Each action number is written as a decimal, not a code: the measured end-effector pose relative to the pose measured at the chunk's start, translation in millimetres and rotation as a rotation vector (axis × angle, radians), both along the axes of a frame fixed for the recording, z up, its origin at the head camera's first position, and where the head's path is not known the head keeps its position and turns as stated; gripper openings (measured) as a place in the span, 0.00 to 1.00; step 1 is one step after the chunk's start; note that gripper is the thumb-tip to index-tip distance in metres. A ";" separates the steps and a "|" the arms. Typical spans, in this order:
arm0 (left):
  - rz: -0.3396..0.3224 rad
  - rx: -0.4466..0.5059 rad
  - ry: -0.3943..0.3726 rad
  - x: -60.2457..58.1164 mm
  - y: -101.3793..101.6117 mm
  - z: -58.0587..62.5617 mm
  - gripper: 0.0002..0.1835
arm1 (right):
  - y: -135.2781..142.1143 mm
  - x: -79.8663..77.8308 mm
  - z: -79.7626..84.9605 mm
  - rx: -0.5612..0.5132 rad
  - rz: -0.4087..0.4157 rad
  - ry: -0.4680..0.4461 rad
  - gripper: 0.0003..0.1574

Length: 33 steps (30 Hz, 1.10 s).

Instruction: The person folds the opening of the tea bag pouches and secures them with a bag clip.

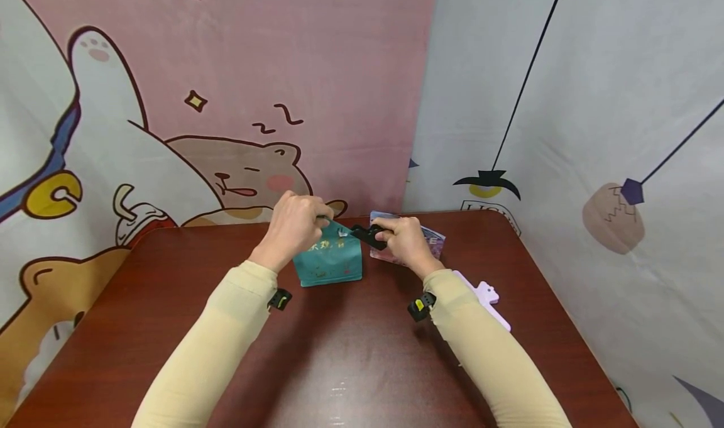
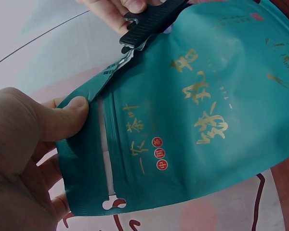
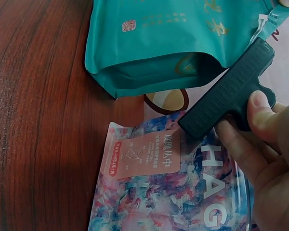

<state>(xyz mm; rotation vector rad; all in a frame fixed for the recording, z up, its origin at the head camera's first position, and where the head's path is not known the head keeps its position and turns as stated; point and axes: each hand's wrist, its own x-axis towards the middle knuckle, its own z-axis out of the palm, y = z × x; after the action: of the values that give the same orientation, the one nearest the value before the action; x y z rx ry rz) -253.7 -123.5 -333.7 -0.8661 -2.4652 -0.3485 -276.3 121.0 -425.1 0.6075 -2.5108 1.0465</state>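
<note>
A teal tea bag (image 1: 330, 266) with gold lettering stands on the table. My left hand (image 1: 295, 224) pinches its top strip between thumb and fingers. Below that strip, a narrow pale slot (image 2: 106, 159) runs across the bag, and the strip is folded over toward the clip's end. My right hand (image 1: 408, 242) grips a black bag clip (image 3: 231, 91) by its handle, thumb on one side and fingers on the other. One end of the clip is right at the bag's upper corner, where a silvery edge shows.
A colourful printed pouch (image 3: 164, 204) lies behind and under my right hand. A pale lilac clip (image 1: 488, 295) rests on the brown table (image 1: 362, 365), beside my right forearm. A patterned cloth (image 1: 351, 88) hangs along the table's far side.
</note>
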 end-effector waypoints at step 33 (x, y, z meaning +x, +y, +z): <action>0.010 0.021 -0.053 0.3 1.2 1.4 0.11 | -7.3 3.5 7.2 -0.026 -0.007 -0.036 0.11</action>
<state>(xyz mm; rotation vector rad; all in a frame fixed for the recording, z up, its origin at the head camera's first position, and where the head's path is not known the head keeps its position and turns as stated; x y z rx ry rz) -253.3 -122.3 -332.2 -0.8455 -2.5086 -0.3977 -272.8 113.6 -418.0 0.5769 -2.5238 1.0959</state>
